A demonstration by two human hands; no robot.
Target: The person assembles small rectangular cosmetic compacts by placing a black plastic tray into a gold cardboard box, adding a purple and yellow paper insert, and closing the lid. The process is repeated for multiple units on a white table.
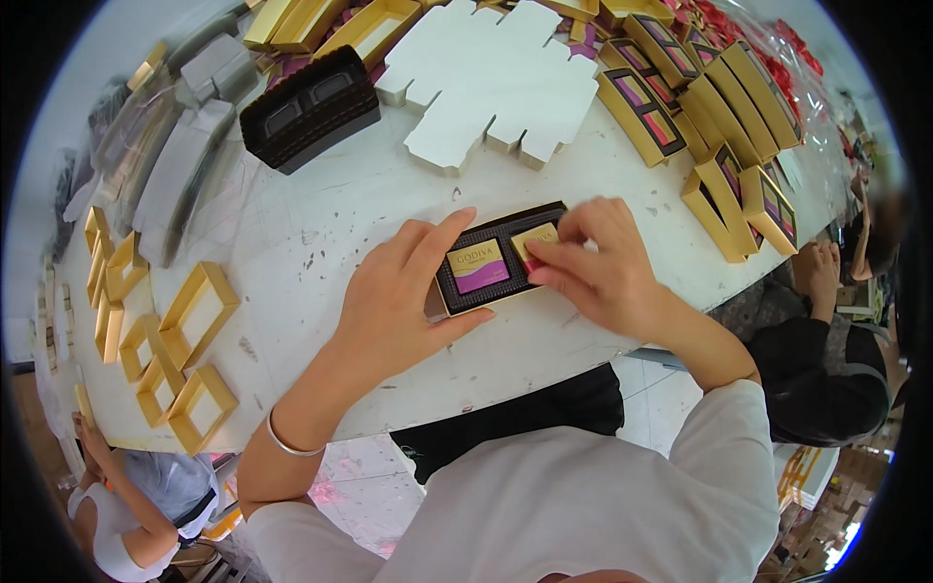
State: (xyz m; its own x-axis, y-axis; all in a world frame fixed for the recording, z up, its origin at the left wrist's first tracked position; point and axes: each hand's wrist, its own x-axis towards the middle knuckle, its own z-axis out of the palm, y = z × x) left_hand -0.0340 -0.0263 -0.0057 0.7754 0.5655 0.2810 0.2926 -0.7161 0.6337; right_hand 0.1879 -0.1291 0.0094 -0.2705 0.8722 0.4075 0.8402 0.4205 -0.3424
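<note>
Head view: centred, a black-trayed oblong gold cardboard box [499, 231] has a square gold-and-purple packet [477, 266] seated at nine o'clock; the gold-and-red packet [532, 242] at three o'clock seems what's left (fully seated? unclear). The right hand [614, 274] pinches it, nearly closed; the left hand [387, 293], spread wide, grips the box. Filled gold boxes [648, 124] lie toward two o'clock.
</note>
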